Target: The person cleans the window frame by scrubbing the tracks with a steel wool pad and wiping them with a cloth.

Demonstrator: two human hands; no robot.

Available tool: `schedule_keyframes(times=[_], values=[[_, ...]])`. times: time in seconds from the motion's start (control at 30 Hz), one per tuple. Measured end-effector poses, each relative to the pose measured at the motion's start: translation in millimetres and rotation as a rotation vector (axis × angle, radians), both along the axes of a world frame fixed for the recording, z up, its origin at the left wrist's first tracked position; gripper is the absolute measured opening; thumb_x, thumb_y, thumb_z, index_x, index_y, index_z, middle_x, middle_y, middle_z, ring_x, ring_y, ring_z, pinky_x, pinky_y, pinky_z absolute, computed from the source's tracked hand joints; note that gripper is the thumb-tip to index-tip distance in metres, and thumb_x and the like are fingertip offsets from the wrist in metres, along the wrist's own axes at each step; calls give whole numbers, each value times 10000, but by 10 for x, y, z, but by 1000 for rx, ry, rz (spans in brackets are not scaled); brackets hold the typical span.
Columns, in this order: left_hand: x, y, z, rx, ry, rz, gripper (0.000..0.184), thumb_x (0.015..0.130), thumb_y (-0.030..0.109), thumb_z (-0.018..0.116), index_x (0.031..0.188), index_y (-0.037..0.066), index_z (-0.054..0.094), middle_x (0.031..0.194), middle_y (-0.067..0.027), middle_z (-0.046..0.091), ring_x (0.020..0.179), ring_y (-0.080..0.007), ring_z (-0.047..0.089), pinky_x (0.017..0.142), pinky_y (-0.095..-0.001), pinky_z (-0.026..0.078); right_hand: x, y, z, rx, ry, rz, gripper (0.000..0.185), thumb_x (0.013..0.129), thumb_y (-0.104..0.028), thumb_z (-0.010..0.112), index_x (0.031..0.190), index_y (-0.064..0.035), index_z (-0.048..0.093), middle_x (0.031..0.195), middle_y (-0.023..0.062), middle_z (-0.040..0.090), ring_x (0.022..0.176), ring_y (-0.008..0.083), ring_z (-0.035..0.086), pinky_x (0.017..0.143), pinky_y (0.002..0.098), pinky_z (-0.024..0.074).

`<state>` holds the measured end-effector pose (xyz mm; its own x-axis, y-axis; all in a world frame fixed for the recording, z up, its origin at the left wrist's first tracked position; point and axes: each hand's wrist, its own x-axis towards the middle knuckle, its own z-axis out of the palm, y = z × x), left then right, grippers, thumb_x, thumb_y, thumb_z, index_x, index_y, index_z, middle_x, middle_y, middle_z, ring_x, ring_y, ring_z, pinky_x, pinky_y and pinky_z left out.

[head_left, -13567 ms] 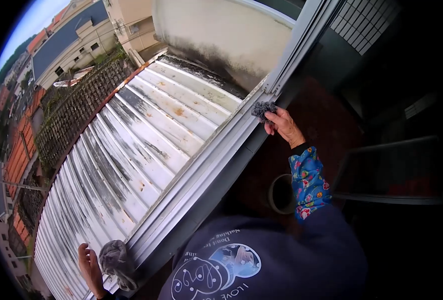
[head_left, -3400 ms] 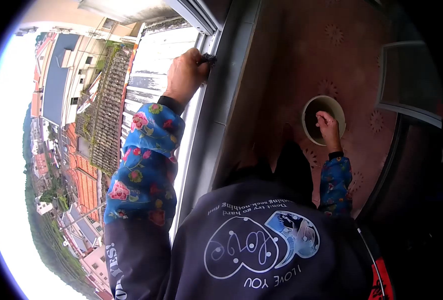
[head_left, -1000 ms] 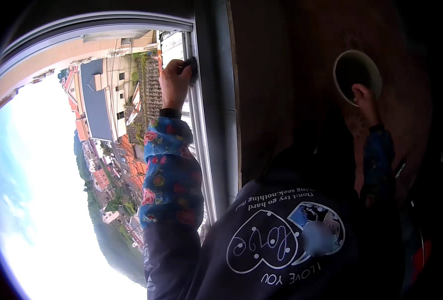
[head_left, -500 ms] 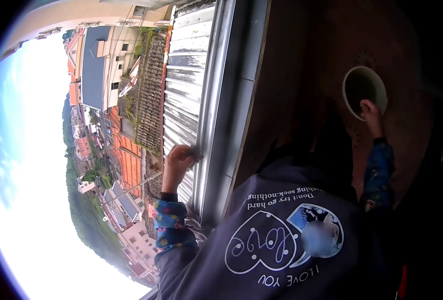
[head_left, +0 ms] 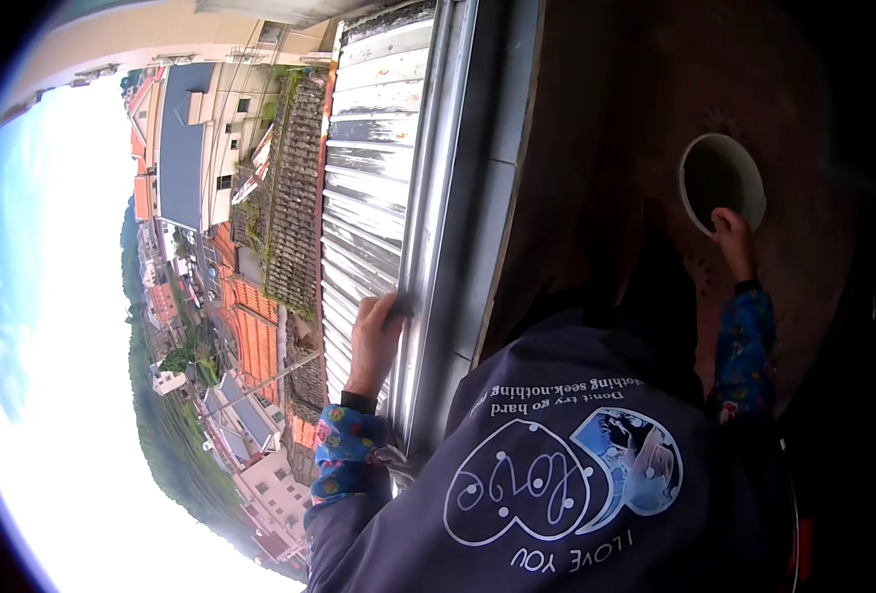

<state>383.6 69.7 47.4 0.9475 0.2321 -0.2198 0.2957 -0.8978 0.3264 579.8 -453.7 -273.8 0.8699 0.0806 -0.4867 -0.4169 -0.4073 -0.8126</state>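
My left hand is at the metal window frame, its fingers closed around a small dark thing pressed against the frame. What that dark thing is, I cannot make out. On the right, in shadow, stands a pale round bucket with its mouth facing up. The curled fingers of my right hand grip the bucket's near rim. The inside of the bucket is too dark to read.
A tiled sill runs beside the frame. Beyond it lie a corrugated metal roof, tiled roofs and houses well below. The dark reddish floor surrounds the bucket. A printed dark apron covers my front.
My left hand has shifted a little to the right and its wrist has turned, with the dark thing still in its fingers. My right hand stays at the bucket rim, slightly lower.
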Motion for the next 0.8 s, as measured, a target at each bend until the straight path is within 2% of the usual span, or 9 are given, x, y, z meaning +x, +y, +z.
schedule_keyframes(times=[0.1, 0.27, 0.33, 0.43, 0.57, 0.6, 0.7, 0.73, 0.8], values=[[301, 69, -176, -16, -80, 40, 224, 819, 7, 612, 1040, 20, 647, 847, -133, 611, 752, -286, 628, 700, -337, 506, -55, -93, -21, -13, 22, -37, 214, 961, -209, 544, 1040, -34, 638, 901, -14, 598, 712, 85, 527, 639, 256, 463], [1043, -147, -196, 46, -164, 32, 140, 802, 65, 635, 934, 22, 616, 850, -145, 649, 761, -315, 643, 654, -385, 499, -98, -143, -35, 47, 44, -95, 212, 961, -210, 544, 1041, -46, 651, 893, -26, 590, 771, 90, 524, 653, 250, 458], [1136, -280, -140, 107, -111, 137, 121, 795, 86, 648, 892, 37, 595, 848, -132, 654, 756, -312, 642, 651, -389, 496, -76, -115, -7, 43, 71, -105, 215, 958, -218, 554, 1048, -48, 650, 896, -27, 586, 778, 87, 522, 655, 250, 456], [1071, -361, -119, 218, -124, 129, 116, 791, 96, 660, 851, 54, 570, 819, -111, 647, 738, -308, 639, 643, -388, 491, -91, -30, -42, 98, 106, -98, 231, 950, -228, 574, 1087, -56, 645, 954, -27, 589, 798, 92, 526, 673, 255, 457], [881, -433, -66, 137, -258, 70, 144, 797, 89, 664, 907, 36, 588, 782, -113, 607, 727, -311, 624, 625, -379, 480, -44, 53, 5, 44, 120, 2, 218, 946, -204, 572, 1098, -67, 644, 971, -20, 588, 809, 102, 525, 691, 255, 457], [836, -386, 3, 48, -213, 73, 183, 816, 92, 642, 978, 11, 614, 862, -137, 620, 761, -235, 617, 682, -329, 486, -27, 58, -9, 69, 97, -14, 213, 948, -195, 564, 1096, -65, 644, 972, -18, 589, 806, 102, 523, 692, 254, 457], [710, -318, 144, -70, -68, 34, 313, 816, 75, 642, 1117, 6, 592, 952, -138, 609, 807, -232, 612, 689, -300, 489, -72, 43, -117, 94, 55, -57, 197, 953, -169, 539, 1080, -61, 644, 970, -15, 588, 801, 103, 519, 693, 251, 456], [691, -276, 231, -115, 11, -17, 430, 802, 40, 647, 1220, 13, 548, 1020, -147, 607, 859, -247, 621, 701, -297, 498, -63, 12, -112, 65, 49, -61, 191, 954, -162, 533, 1069, -59, 643, 967, -16, 588, 800, 103, 518, 693, 250, 455], [755, -201, 340, -73, 92, -106, 440, 793, 9, 644, 1222, 12, 544, 1032, -156, 612, 885, -262, 628, 713, -314, 505, -64, -53, -102, 20, 33, -24, 179, 956, -155, 525, 1048, -54, 641, 963, -15, 588, 799, 104, 517, 694, 249, 453]])
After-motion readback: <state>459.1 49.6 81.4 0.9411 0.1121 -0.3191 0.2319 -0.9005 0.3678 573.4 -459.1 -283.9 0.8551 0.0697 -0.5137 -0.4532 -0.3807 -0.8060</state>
